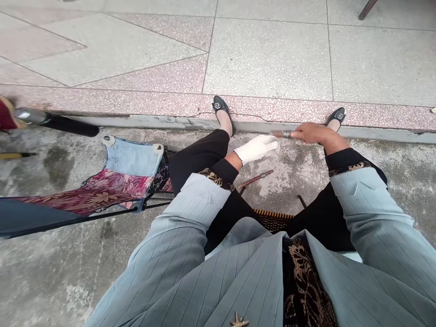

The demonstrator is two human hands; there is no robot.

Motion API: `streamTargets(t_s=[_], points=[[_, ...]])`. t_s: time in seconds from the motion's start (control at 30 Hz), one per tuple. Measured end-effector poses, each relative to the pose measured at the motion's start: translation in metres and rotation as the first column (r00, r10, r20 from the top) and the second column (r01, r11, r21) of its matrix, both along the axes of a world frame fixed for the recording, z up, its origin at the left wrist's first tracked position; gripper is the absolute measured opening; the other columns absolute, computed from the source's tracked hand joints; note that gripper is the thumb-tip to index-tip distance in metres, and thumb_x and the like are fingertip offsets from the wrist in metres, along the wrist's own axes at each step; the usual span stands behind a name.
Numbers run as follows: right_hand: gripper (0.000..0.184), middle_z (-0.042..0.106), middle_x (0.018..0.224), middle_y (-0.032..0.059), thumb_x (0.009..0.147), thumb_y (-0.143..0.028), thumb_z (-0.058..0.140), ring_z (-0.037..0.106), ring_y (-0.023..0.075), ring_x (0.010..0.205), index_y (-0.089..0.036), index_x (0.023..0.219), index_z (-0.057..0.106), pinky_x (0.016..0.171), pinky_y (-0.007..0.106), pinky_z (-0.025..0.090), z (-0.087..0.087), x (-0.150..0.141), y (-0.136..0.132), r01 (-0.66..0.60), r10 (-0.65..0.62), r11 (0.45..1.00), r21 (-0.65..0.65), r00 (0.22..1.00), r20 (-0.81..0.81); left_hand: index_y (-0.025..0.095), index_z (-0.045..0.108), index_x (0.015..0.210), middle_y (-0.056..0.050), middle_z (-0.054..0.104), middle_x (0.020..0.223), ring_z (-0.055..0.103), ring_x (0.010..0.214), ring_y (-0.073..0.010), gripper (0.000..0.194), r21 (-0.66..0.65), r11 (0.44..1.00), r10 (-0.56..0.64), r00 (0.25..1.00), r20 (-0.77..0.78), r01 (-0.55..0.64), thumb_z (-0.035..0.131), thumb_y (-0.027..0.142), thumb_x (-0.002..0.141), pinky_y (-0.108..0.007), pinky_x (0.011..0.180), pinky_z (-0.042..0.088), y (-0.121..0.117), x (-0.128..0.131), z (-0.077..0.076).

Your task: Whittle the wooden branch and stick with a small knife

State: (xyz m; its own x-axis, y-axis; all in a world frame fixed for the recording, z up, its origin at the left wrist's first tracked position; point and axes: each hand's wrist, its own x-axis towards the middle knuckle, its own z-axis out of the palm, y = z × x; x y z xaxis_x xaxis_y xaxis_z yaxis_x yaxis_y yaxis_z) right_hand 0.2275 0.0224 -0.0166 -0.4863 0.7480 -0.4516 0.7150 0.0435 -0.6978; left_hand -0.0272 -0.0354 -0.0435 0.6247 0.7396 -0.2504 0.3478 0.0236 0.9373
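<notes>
My left hand (258, 150) wears a white knitted glove and reaches between my knees. Its fingers are pressed together, and I cannot see what they hold, if anything. My bare right hand (313, 134) is closed on a short brown tool (282, 134) with a silvery band. The tool's blurred brown end points left, just above the gloved fingertips; whether they touch I cannot tell. On the concrete below the glove lies a similar reddish-brown stick-like tool (256, 178) with a metal band.
A folding chair (116, 188) with flowered fabric and denim stands at my left. Beyond it are a black tubular object (57, 122) and a yellow-and-black rod (17, 155). A low tiled step (163, 120) runs in front, under my shoes. A woven seat (274, 218) shows beneath me.
</notes>
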Motion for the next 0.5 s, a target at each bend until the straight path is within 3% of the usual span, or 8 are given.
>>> streamTargets(t_s=[0.1,0.2,0.27,0.4,0.5], points=[[0.059,0.058,0.064,0.0045,0.093,-0.073,0.071,0.048,0.0116,0.054,-0.017,0.079,0.059,0.052,0.027,0.038,0.015,0.002,-0.003,0.242,-0.248,0.968,-0.058,0.959,-0.137,0.017,0.063,0.084,0.002,0.051,0.061,0.042,0.051,-0.0094,0.033,-0.067,0.998,-0.012,0.999,0.049,0.016,0.053,0.043,0.100,-0.022,0.052,0.030,-0.002,0.003,-0.002],[0.061,0.057,0.066,0.0024,0.091,-0.078,0.070,0.046,0.0108,0.052,-0.019,0.085,0.057,0.047,0.024,0.038,0.027,0.003,-0.011,0.286,-0.335,0.942,-0.176,0.831,-0.445,0.017,0.063,0.086,0.003,0.049,0.060,0.041,0.050,-0.0090,0.031,-0.058,0.998,0.040,0.998,0.047,-0.037,0.052,0.042,0.100,-0.021,0.051,0.029,0.000,0.003,-0.003],[0.064,0.056,0.065,0.0015,0.086,-0.082,0.072,0.045,0.0103,0.050,-0.019,0.085,0.057,0.045,0.024,0.037,0.031,0.004,-0.016,0.221,-0.305,0.950,-0.219,0.796,-0.523,0.017,0.063,0.086,0.003,0.050,0.061,0.043,0.051,-0.0094,0.031,0.006,0.998,0.059,0.998,0.013,-0.059,0.051,0.042,0.099,-0.022,0.052,0.031,0.002,0.002,-0.004],[0.066,0.055,0.066,0.0007,0.083,-0.081,0.077,0.046,0.0094,0.052,-0.018,0.081,0.058,0.048,0.024,0.039,0.032,0.011,-0.020,-0.035,-0.114,0.965,-0.260,0.838,-0.534,0.016,0.063,0.082,0.002,0.053,0.064,0.046,0.056,-0.0114,0.030,0.093,0.993,0.078,0.993,-0.093,-0.069,0.049,0.038,0.098,-0.024,0.057,0.036,0.008,0.001,-0.006],[0.065,0.055,0.068,-0.0004,0.088,-0.079,0.073,0.047,0.0085,0.055,-0.016,0.081,0.060,0.053,0.024,0.040,0.030,0.013,-0.018,-0.273,0.092,0.913,-0.304,0.862,-0.498,0.017,0.062,0.082,0.000,0.058,0.069,0.050,0.062,-0.0136,0.023,0.113,0.988,0.119,0.983,-0.137,-0.104,0.050,0.032,0.095,-0.026,0.062,0.040,0.012,0.001,-0.007]])
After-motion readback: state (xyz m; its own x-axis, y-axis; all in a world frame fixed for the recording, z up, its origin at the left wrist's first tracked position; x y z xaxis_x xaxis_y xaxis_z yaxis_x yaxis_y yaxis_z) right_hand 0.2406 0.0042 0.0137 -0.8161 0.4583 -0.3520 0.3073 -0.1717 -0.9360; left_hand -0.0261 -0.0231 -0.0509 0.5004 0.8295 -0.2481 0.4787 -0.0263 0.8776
